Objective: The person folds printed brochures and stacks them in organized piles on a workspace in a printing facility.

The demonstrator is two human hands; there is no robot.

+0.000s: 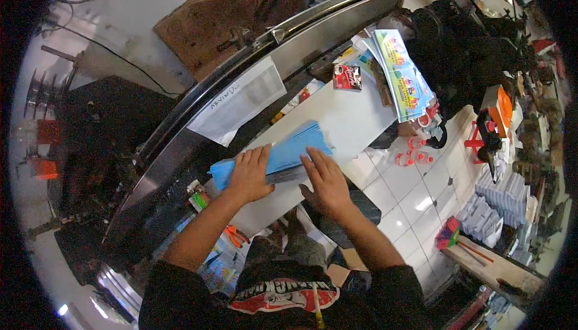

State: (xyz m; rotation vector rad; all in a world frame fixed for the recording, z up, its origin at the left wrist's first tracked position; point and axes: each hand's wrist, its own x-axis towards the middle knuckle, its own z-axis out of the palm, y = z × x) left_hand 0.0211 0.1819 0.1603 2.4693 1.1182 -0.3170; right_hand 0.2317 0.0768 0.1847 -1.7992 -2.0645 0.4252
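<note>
A long stack of blue paper sheets lies at a slant on the white tabletop, its edges slightly fanned at both ends. My left hand rests flat on the left part of the stack, fingers stretched out over it. Over the right part's near edge is my right hand, its fingers spread, the tips at or just above the paper. A dark grey strip shows along the stack's near side between my hands; I cannot tell what it is.
Beyond the stack lie a small red-and-black packet and a pile of colourful printed sheets. A long metal machine edge borders the far left, with a white paper on it. Orange-handled pliers lie near my left forearm. Bottles stand on the tiled floor.
</note>
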